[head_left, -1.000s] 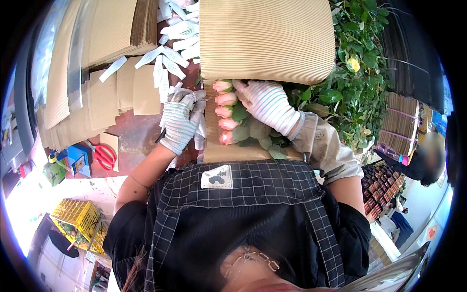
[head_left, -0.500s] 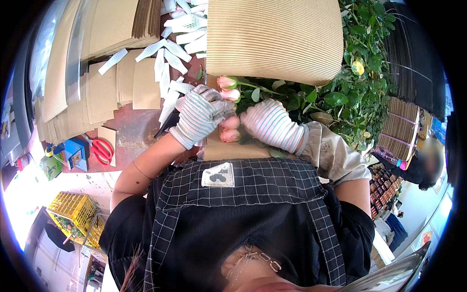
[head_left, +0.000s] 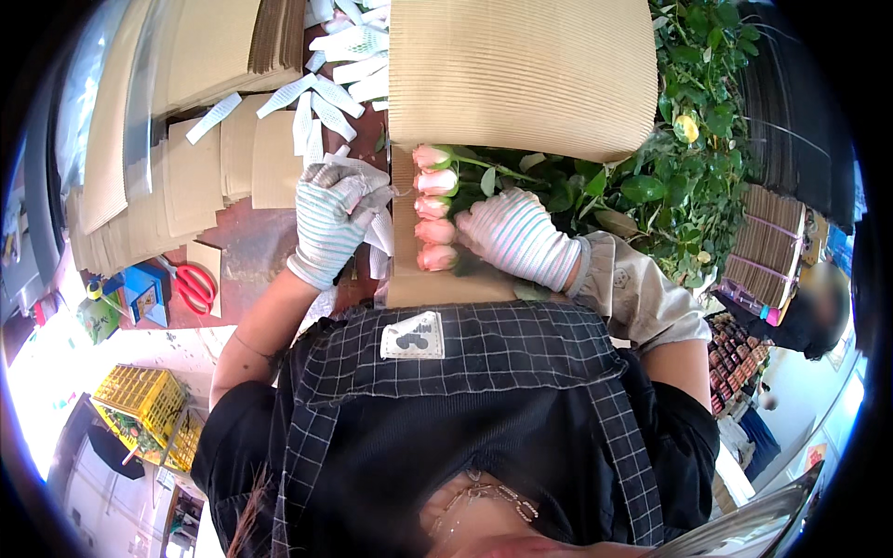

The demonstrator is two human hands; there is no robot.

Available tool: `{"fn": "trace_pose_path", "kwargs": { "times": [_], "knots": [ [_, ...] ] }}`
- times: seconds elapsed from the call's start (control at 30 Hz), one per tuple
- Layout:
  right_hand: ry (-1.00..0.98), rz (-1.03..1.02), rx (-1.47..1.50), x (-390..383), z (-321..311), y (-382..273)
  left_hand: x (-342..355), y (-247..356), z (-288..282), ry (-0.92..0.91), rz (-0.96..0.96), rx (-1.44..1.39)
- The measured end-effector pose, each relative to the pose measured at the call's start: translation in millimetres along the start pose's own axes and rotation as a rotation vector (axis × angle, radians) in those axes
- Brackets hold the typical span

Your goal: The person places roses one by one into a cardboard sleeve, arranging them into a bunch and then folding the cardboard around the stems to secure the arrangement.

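Note:
Several pink roses (head_left: 434,206) lie in a column, heads to the left, on a sheet of corrugated cardboard (head_left: 437,292). My right hand (head_left: 521,239), in a striped glove, is closed beside the lower heads, around stems mostly hidden under it. Left of the roses, my gloved left hand (head_left: 330,223) has its fingers curled together on a white mesh sleeve (head_left: 365,173). Its fingertips partly hide the sleeve. More white mesh sleeves (head_left: 333,116) lie loosely heaped beyond it. Green leaves and stems (head_left: 642,190) spread to the right of my right hand.
A large corrugated cardboard flap (head_left: 521,74) rises just beyond the roses. Cardboard sheets (head_left: 191,172) are stacked at the left, near red-handled scissors (head_left: 193,286) and a blue box (head_left: 146,296). Dense foliage (head_left: 698,121) and bundled cardboard (head_left: 765,244) border the right side.
My left hand has moved left, away from the rose heads, to the white mesh sleeves, uncovering the middle of the rose column. My right hand has stayed nearly in place.

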State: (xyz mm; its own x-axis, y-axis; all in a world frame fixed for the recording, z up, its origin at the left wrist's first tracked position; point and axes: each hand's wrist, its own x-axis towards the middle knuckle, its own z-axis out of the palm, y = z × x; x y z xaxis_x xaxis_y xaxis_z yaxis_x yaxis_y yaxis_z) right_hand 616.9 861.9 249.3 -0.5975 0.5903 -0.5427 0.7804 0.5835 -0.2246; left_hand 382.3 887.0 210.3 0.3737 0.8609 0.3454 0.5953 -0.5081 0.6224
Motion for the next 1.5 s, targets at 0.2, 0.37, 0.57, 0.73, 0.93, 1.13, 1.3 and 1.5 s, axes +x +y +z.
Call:
{"fn": "trace_pose_path", "kwargs": {
  "times": [0.2,0.37,0.57,0.73,0.93,1.13,1.3,1.5],
  "knots": [
    [0.031,-0.008,0.101,-20,-33,3,4,-9,-12,0.067,-0.060,-0.107],
    [0.248,-0.007,0.243,-53,-68,10,85,16,-43,0.168,-0.009,-0.420],
    [0.375,-0.111,0.306,-109,-80,19,148,56,-74,-0.266,-0.479,-0.923],
    [1.283,0.215,0.935,-200,-88,54,65,67,-75,-0.041,0.640,-0.301],
    [1.559,-0.094,0.649,-170,-127,31,66,78,-59,0.171,0.675,-0.100],
    [1.843,-0.426,0.665,-181,-155,46,124,64,-40,0.597,0.021,-0.486],
    [1.841,-0.533,0.750,-195,-120,61,41,26,-55,0.507,-0.062,0.032],
    [1.807,0.177,0.475,-167,-84,61,-27,23,-15,0.152,-0.196,-0.050]
  ]
}}
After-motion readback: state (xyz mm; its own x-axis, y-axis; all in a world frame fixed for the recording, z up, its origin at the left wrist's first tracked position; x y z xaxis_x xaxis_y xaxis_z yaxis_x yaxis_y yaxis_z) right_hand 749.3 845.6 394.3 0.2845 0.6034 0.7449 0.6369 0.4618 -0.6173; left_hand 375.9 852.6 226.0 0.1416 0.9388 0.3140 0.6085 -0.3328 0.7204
